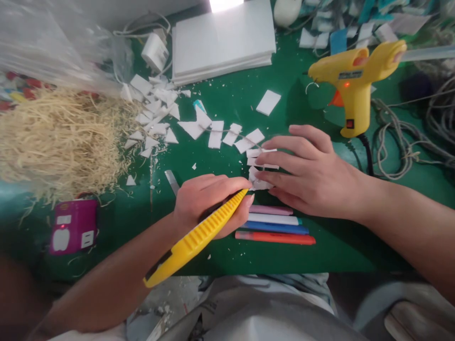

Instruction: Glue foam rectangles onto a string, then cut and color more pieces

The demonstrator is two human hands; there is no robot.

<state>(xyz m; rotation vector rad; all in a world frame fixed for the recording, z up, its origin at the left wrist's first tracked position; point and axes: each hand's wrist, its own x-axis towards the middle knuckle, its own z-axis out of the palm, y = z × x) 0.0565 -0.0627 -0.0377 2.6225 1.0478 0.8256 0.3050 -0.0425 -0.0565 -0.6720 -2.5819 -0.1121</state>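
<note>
My left hand [209, 201] is wrapped round a yellow ribbed tool [199, 239], which looks like a utility knife; its tip end lies near some crumpled white scraps [258, 179]. Fingers spread, my right hand [305, 170] rests with its fingertips over small white pieces [268, 158] and those scraps. From there a thin string [227, 131] with several white pieces [215, 134] along it runs up and left. Below the hands lie a pink marker [272, 210], a white marker [273, 219], a blue marker [277, 228] and a red marker [275, 237].
On the green table [209, 258], a yellow glue gun [359, 90] stands at the right beside coiled cords [394, 147]. White sheets [223, 40] lie at the back. Straw [64, 142], white offcuts [159, 106] and a purple device [74, 226] are at the left.
</note>
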